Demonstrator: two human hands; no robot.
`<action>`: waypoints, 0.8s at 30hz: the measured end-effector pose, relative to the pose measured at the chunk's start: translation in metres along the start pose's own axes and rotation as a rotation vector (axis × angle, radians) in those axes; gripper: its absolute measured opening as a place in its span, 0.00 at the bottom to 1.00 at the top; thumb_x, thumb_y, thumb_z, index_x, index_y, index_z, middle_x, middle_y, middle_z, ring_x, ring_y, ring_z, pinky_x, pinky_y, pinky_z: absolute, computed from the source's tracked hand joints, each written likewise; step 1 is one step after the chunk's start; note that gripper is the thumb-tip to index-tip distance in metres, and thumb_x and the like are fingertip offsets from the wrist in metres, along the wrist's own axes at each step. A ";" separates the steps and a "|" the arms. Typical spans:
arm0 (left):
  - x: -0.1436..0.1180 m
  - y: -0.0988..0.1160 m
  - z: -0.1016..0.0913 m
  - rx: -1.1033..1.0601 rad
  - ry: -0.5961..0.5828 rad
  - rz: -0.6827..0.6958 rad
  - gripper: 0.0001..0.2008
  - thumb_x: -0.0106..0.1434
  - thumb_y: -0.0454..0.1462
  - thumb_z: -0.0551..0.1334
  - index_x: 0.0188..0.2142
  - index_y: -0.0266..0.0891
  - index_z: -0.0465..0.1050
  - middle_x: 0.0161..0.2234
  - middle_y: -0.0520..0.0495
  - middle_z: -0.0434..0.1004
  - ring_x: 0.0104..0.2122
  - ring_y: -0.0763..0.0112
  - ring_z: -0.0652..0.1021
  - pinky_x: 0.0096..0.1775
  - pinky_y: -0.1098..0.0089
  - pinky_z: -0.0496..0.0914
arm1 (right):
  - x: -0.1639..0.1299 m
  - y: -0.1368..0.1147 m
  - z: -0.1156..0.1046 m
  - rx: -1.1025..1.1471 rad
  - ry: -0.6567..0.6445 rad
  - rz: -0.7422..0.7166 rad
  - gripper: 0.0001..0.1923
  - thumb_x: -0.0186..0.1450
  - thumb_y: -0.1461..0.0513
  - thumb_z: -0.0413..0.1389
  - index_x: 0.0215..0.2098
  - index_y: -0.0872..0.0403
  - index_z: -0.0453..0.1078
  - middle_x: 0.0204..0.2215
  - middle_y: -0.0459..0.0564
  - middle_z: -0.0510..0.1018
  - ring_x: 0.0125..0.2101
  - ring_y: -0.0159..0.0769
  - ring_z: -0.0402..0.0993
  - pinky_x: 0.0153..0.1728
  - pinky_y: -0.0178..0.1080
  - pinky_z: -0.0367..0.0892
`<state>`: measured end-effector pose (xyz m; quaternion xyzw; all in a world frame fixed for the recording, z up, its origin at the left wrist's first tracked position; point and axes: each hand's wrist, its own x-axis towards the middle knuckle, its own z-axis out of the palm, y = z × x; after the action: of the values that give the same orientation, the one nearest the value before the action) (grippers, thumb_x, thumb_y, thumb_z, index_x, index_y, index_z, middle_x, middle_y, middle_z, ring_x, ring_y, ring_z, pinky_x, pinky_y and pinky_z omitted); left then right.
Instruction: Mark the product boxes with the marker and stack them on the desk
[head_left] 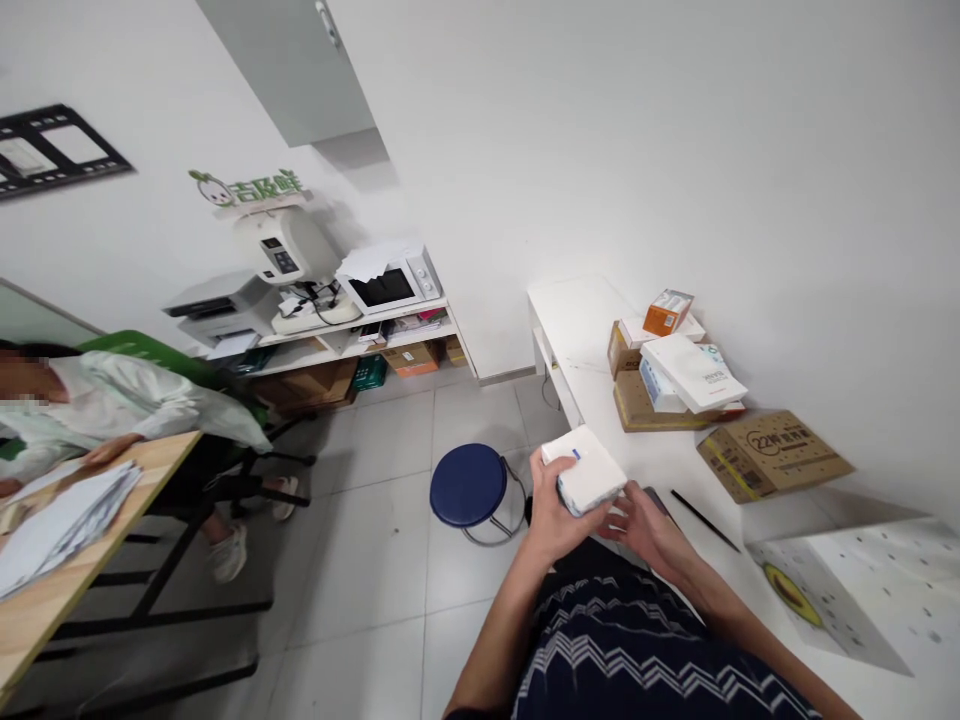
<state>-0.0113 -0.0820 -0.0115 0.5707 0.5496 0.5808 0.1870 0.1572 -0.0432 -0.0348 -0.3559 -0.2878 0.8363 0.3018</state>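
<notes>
A small white box [586, 470] with a blue mark on one corner is held between both of my hands, just off the front edge of the white table [592, 330]. My left hand [551, 515] wraps its near-left side from below. My right hand [643, 520] touches its lower right side with the fingers curled under it. A dark flat object [658, 500], partly hidden, lies just behind my right hand. A thin black pen [703, 520] rests on the table to the right.
Stacked cardboard boxes and white packets [675, 375] and a flat brown carton [772, 455] sit along the wall. A white dotted box [862, 590] stands at near right. A blue round stool [469, 485] is on the floor. A seated person [112, 400] at a wooden desk [82, 560] with papers is at left.
</notes>
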 end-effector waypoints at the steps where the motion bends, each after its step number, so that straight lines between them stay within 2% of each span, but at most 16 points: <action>1: -0.001 -0.002 0.000 0.058 0.010 0.017 0.33 0.47 0.33 0.74 0.50 0.46 0.62 0.52 0.43 0.55 0.54 0.55 0.70 0.50 0.58 0.71 | 0.000 0.000 0.002 -0.010 -0.004 -0.003 0.26 0.62 0.41 0.60 0.53 0.42 0.71 0.51 0.50 0.81 0.45 0.46 0.79 0.47 0.49 0.72; 6: -0.004 -0.007 -0.006 0.195 0.016 0.108 0.34 0.48 0.32 0.72 0.52 0.46 0.61 0.55 0.41 0.51 0.56 0.53 0.68 0.50 0.56 0.72 | 0.010 -0.002 0.006 -0.124 0.013 -0.043 0.32 0.58 0.35 0.59 0.53 0.42 0.71 0.57 0.51 0.76 0.47 0.47 0.76 0.46 0.49 0.71; 12: -0.003 -0.001 -0.010 0.208 -0.076 0.002 0.30 0.50 0.31 0.71 0.52 0.45 0.69 0.56 0.40 0.52 0.59 0.47 0.65 0.54 0.53 0.70 | 0.021 -0.003 0.010 -0.286 0.110 -0.099 0.31 0.61 0.37 0.58 0.54 0.44 0.70 0.56 0.52 0.76 0.54 0.50 0.72 0.46 0.49 0.70; 16: -0.008 -0.003 -0.008 0.207 -0.096 -0.024 0.31 0.50 0.31 0.70 0.55 0.46 0.71 0.56 0.39 0.53 0.62 0.43 0.60 0.58 0.49 0.67 | 0.022 -0.006 0.018 -0.300 0.100 -0.068 0.27 0.62 0.40 0.58 0.52 0.45 0.71 0.54 0.51 0.77 0.53 0.49 0.72 0.45 0.47 0.73; 20: -0.013 -0.007 -0.003 0.244 -0.096 -0.075 0.31 0.51 0.33 0.70 0.56 0.44 0.71 0.57 0.38 0.52 0.62 0.42 0.59 0.58 0.47 0.67 | 0.024 -0.008 0.024 -0.284 0.114 -0.041 0.25 0.62 0.42 0.58 0.49 0.48 0.73 0.51 0.52 0.79 0.50 0.49 0.74 0.41 0.45 0.74; 24: -0.015 -0.008 0.003 0.214 -0.076 -0.107 0.31 0.52 0.34 0.71 0.56 0.44 0.70 0.58 0.37 0.51 0.63 0.42 0.59 0.58 0.47 0.67 | 0.023 -0.011 0.021 -0.329 0.131 -0.061 0.27 0.62 0.40 0.57 0.50 0.46 0.73 0.50 0.52 0.79 0.48 0.48 0.74 0.40 0.45 0.74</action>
<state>-0.0075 -0.0907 -0.0257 0.5789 0.6307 0.4857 0.1765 0.1315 -0.0253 -0.0251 -0.4455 -0.4112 0.7433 0.2827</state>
